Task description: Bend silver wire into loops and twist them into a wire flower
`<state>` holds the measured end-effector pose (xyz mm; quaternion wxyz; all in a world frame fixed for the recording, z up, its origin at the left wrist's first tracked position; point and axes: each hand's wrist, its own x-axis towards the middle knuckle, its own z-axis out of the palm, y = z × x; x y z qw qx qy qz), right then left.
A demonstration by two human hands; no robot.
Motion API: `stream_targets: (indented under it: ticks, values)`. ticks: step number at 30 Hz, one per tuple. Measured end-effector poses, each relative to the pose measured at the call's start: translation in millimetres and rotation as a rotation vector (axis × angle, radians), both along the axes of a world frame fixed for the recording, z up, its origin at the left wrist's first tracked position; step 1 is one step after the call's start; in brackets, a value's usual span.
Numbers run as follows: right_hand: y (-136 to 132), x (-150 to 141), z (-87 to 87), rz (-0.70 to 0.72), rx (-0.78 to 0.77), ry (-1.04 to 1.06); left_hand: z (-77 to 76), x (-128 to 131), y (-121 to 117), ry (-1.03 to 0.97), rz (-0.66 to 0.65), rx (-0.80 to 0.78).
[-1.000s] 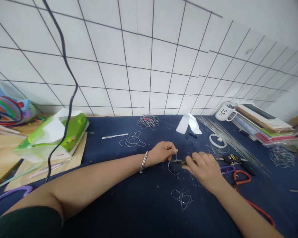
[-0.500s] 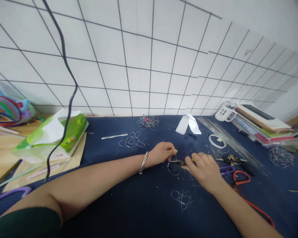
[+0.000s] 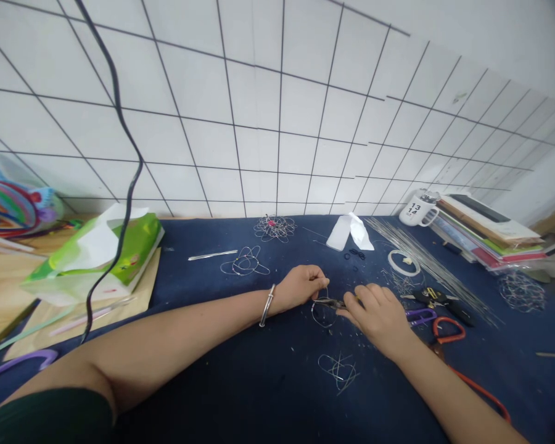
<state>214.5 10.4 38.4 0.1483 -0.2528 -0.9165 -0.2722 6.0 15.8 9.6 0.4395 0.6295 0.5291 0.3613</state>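
Observation:
My left hand (image 3: 304,284), a silver bangle at its wrist, pinches a thin wire loop (image 3: 322,325) between thumb and fingertips. My right hand (image 3: 378,319) is closed around the handles of small pliers (image 3: 330,303), whose jaws reach to the loop right beside the left fingertips. Whether the jaws grip the wire is too small to tell. Below the hands lies a tangle of bent wire pieces (image 3: 338,372). To the left, a flower-shaped wire piece with small beads (image 3: 245,261) rests on the dark blue cloth (image 3: 189,382).
Further back sit a round wire bundle (image 3: 274,227) and a white card (image 3: 339,233). Rightward are long straight wires (image 3: 435,271), a tape roll (image 3: 404,263), black-handled cutters (image 3: 431,297), orange-handled pliers (image 3: 448,330) and a mug (image 3: 416,209). A tissue pack (image 3: 97,253) and a hanging black cable (image 3: 120,111) are leftward.
Both hands, the wire loop and the pliers hold nearly the same position. The whole view has shifted very slightly.

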Motion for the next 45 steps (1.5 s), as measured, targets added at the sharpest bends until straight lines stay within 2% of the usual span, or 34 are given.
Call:
stream_targets:
  ticks: [5,13,18,26,36,45]
  values:
    - [-2,-2,1.5,-0.012,-0.036,0.022,4.2,-1,-3,0.027,0.02,0.062]
    - [-2,-1,-1.6,-0.095,-0.124,-0.006,7.7,-2,-7,0.073,0.048,0.268]
    - [-2,-1,-3.4,-0.088,-0.173,0.02,11.4,-2,-12,0.109,0.045,0.34]
    - [-8,0,-7.8,-0.081,-0.223,0.076,11.1,-6,-15,0.222,-0.035,0.464]
    - [-10,1,-11.8,-0.15,-0.39,0.081,7.0,-8,-14,0.337,-0.095,0.534]
    - [-8,2,-9.0,-0.183,-0.607,0.061,1.8,-8,-13,0.324,-0.161,0.686]
